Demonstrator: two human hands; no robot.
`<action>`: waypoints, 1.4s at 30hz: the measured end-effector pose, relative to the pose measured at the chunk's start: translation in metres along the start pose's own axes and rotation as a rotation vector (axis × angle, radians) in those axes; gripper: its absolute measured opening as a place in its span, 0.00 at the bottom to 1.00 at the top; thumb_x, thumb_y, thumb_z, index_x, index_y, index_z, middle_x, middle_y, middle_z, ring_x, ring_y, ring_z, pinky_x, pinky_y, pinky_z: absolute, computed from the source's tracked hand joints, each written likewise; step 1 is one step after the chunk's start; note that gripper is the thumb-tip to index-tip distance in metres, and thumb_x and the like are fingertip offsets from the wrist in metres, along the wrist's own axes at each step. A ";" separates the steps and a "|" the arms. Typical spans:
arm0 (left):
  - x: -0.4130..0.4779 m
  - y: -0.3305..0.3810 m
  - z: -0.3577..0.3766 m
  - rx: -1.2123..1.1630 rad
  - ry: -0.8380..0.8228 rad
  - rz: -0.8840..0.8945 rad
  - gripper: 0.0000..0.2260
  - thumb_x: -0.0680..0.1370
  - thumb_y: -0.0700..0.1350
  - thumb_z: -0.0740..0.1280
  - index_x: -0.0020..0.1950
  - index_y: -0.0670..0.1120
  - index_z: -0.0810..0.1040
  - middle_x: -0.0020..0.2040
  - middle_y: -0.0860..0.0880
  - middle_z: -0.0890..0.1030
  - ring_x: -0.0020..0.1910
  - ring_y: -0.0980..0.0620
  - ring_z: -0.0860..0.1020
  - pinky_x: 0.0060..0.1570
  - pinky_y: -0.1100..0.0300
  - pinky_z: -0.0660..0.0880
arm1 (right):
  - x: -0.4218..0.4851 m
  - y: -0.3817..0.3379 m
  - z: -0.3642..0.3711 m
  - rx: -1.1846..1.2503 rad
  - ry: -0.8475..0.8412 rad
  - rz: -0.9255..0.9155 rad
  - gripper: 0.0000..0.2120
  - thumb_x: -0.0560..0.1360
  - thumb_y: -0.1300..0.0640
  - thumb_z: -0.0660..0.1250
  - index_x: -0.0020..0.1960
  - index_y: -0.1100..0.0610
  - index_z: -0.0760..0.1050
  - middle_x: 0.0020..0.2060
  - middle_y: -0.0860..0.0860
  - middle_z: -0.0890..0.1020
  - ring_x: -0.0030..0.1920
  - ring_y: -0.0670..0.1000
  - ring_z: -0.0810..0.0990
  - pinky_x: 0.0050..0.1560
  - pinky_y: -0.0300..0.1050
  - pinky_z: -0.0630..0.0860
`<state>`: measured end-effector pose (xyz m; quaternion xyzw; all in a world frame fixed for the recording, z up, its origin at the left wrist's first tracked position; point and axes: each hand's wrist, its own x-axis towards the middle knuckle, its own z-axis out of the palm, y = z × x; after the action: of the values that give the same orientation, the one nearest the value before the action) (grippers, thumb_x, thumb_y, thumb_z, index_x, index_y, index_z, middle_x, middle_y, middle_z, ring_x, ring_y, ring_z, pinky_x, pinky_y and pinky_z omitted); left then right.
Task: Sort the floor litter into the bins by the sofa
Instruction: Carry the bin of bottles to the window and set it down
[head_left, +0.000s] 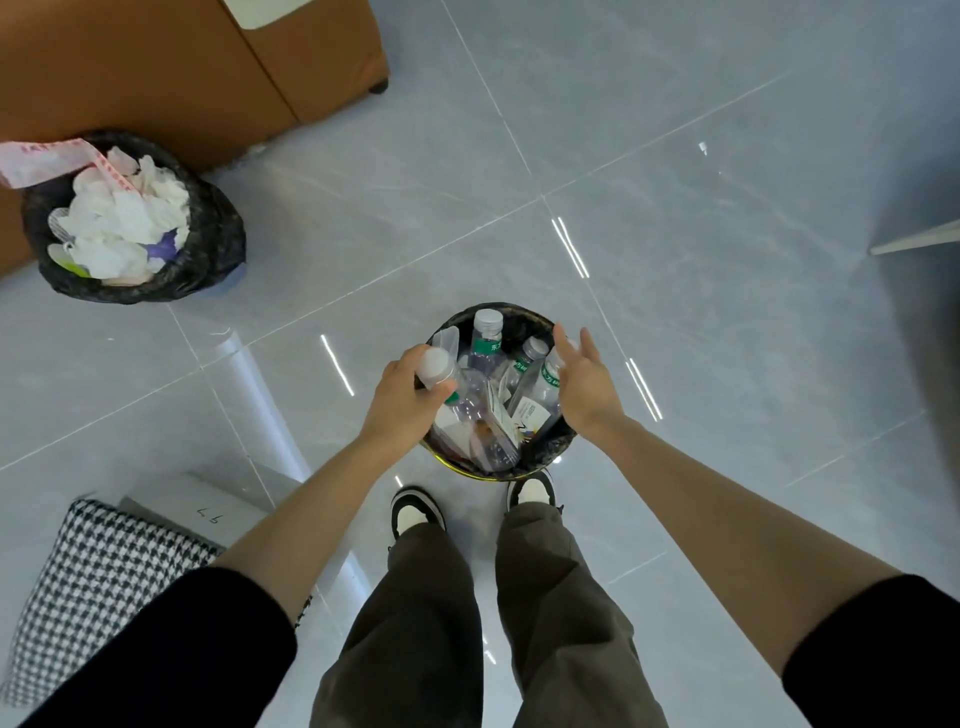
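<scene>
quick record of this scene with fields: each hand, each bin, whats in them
left hand: grips a clear bottle near its cap, over the near bin
right hand: open, fingers straight, above the near bin's right rim
near bin: black liner, holds plastic bottles, at the person's feet
far bin: black liner, full of white crumpled paper, beside the sofa
</scene>
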<state>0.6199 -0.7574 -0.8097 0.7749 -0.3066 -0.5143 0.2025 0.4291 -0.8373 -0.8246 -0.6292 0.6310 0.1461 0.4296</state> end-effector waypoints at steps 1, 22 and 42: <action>0.003 -0.002 0.005 0.002 -0.002 -0.002 0.18 0.76 0.45 0.67 0.65 0.48 0.70 0.60 0.44 0.73 0.55 0.47 0.74 0.58 0.51 0.73 | 0.003 0.002 0.000 0.002 0.011 -0.005 0.41 0.74 0.77 0.55 0.77 0.47 0.46 0.77 0.54 0.41 0.60 0.60 0.77 0.54 0.52 0.78; 0.012 -0.035 0.024 -0.252 0.143 -0.271 0.32 0.77 0.46 0.67 0.76 0.50 0.54 0.73 0.47 0.65 0.70 0.48 0.66 0.66 0.54 0.67 | -0.029 0.045 0.047 0.265 0.271 0.095 0.32 0.79 0.62 0.57 0.78 0.54 0.45 0.77 0.51 0.50 0.76 0.56 0.48 0.72 0.49 0.54; -0.009 -0.076 0.048 -0.065 0.062 -0.144 0.24 0.80 0.38 0.59 0.75 0.47 0.60 0.73 0.48 0.61 0.68 0.51 0.67 0.53 0.74 0.61 | -0.040 0.037 0.117 0.200 -0.050 -0.031 0.19 0.79 0.62 0.58 0.69 0.57 0.69 0.68 0.53 0.69 0.66 0.56 0.71 0.61 0.47 0.76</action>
<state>0.5934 -0.6953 -0.8698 0.8035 -0.2268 -0.5130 0.1994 0.4300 -0.7194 -0.8773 -0.5891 0.6217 0.0915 0.5080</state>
